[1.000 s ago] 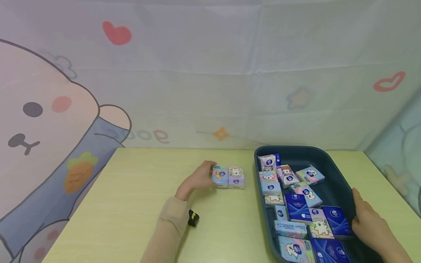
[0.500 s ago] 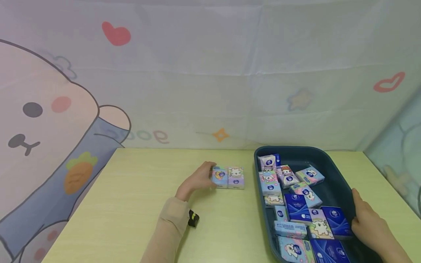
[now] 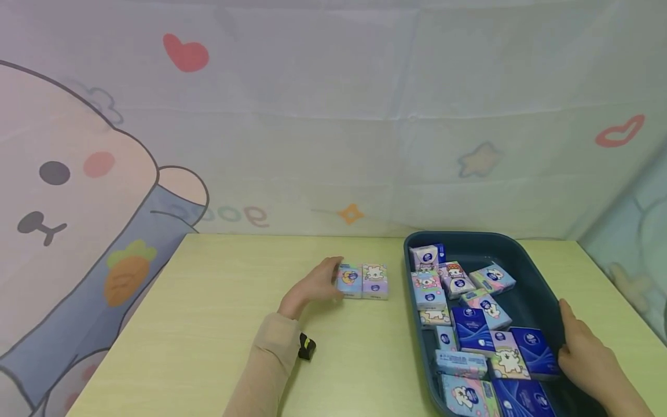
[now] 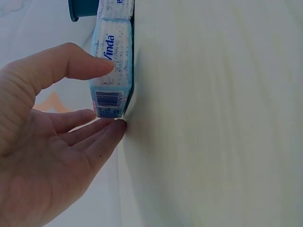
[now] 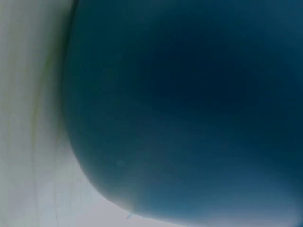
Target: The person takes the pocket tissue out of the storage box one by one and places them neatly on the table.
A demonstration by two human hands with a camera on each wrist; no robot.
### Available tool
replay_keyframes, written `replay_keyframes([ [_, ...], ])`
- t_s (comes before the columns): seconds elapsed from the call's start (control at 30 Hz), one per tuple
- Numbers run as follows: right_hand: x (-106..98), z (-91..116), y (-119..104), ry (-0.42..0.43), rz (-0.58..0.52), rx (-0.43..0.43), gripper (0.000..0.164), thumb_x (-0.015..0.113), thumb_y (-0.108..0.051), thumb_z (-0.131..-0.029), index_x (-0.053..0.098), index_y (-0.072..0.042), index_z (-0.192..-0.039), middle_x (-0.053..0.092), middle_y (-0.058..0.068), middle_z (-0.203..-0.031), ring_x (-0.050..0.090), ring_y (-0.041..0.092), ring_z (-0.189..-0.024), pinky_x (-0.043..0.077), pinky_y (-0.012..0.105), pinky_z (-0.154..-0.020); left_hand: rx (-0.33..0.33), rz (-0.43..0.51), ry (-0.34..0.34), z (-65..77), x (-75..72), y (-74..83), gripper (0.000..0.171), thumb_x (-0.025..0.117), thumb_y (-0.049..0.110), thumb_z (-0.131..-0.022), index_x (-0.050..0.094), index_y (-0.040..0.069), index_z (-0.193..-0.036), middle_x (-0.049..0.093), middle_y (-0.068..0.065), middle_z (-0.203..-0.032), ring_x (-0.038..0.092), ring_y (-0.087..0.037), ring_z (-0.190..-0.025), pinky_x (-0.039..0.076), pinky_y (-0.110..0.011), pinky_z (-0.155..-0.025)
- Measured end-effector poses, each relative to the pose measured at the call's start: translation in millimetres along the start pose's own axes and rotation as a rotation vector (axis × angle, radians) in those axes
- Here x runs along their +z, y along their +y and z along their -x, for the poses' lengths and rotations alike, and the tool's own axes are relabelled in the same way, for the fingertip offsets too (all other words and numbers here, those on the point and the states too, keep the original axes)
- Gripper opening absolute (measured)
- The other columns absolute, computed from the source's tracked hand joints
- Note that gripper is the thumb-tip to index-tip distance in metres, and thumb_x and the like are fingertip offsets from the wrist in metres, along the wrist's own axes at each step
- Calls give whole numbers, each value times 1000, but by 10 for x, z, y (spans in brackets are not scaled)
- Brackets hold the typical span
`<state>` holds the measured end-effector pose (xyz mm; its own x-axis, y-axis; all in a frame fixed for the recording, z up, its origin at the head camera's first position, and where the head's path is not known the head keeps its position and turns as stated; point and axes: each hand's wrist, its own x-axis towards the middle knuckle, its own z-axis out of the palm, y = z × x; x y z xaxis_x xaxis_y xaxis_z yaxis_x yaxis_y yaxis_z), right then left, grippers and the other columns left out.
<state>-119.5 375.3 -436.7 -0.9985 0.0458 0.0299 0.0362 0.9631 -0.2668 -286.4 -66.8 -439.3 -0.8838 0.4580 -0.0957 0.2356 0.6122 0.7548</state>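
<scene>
My left hand (image 3: 315, 284) has its thumb and fingers around the left end of a light-blue tissue pack (image 3: 350, 281). In the left wrist view, the thumb touches the tissue pack's (image 4: 111, 56) printed side and the fingertips reach its barcode end. A lilac tissue pack (image 3: 374, 282) lies against its right side. My right hand (image 3: 591, 356) holds the right rim of a dark teal tray (image 3: 539, 295), thumb over the edge. The right wrist view is filled by the tray's outer wall (image 5: 180, 118), with no fingers showing.
Several tissue packs lie in the tray, among them a dark-blue one (image 3: 471, 330) and a pastel one (image 3: 491, 278). The tray stands on the right of the pale yellow table (image 3: 208, 324). Behind the table hangs a printed cloth (image 3: 312, 116).
</scene>
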Motion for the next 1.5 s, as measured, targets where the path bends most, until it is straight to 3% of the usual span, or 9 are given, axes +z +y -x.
replay_keyframes([
  [0.2, -7, 1, 2, 12, -1, -4, 86, 49, 7, -76, -2, 19, -144, 38, 51, -119, 44, 63, -105, 48, 60, -64, -15, -36, -3, 27, -14, 40, 97, 71, -6, -68, 20, -1, -151, 32, -22, -151, 40, -34, -134, 37, -46, -111],
  [0.33, -11, 2, 3, 9, -3, -1, 85, 48, 7, -76, -2, 19, -144, 38, 51, -118, 45, 63, -104, 48, 60, -63, -29, -52, 25, 84, -25, 101, 96, 71, -6, -70, 20, -2, -151, 29, -24, -152, 44, -35, -127, 51, -42, -91],
  [0.43, -11, 4, 4, 3, -5, 0, 85, 48, 7, -77, -2, 19, -144, 38, 51, -118, 45, 63, -104, 48, 60, -64, -40, -67, 59, 132, -22, 144, 94, 72, -5, -70, 22, -1, -150, 31, -23, -151, 47, -34, -122, 52, -37, -82],
  [0.67, -4, 10, 3, 9, -1, -1, 85, 48, 7, -76, -2, 20, -143, 39, 51, -116, 47, 62, -102, 48, 57, -61, -25, -129, 130, 197, 30, 305, 88, 78, 8, -74, 30, 0, -148, 38, -21, -148, 53, -33, -118, 45, -47, -101],
  [0.8, 3, 13, 2, 15, -2, -5, 85, 49, 7, -76, -1, 20, -144, 39, 51, -117, 46, 62, -102, 48, 59, -62, 26, -143, 120, 219, 65, 439, 86, 79, 15, -75, 32, 1, -147, 41, -19, -147, 55, -29, -109, 45, -46, -100],
  [1.0, 8, 9, -5, 17, -6, -7, 85, 48, 7, -76, -1, 19, -144, 37, 51, -120, 44, 63, -105, 48, 60, -63, 96, -142, 84, 248, 116, 639, 83, 76, 22, -80, 33, 5, -148, 39, -16, -151, 42, -33, -135, 35, -48, -112],
  [1.13, 6, 9, -12, 19, -6, -6, 85, 48, 7, -76, -1, 19, -144, 38, 51, -119, 44, 63, -105, 48, 61, -64, 137, -184, 75, 240, 171, 745, 81, 73, 30, -83, 33, 9, -149, 37, -11, -153, 34, -30, -142, 31, -45, -116],
  [1.5, -25, 8, -37, -5, -10, 5, 83, 46, 7, -77, -2, 20, -143, 36, 52, -122, 43, 64, -107, 47, 63, -69, 343, -434, 51, 65, 421, 914, 80, 66, 48, -85, 35, 9, -148, 40, -8, -151, 38, -23, -141, 32, -34, -116],
])
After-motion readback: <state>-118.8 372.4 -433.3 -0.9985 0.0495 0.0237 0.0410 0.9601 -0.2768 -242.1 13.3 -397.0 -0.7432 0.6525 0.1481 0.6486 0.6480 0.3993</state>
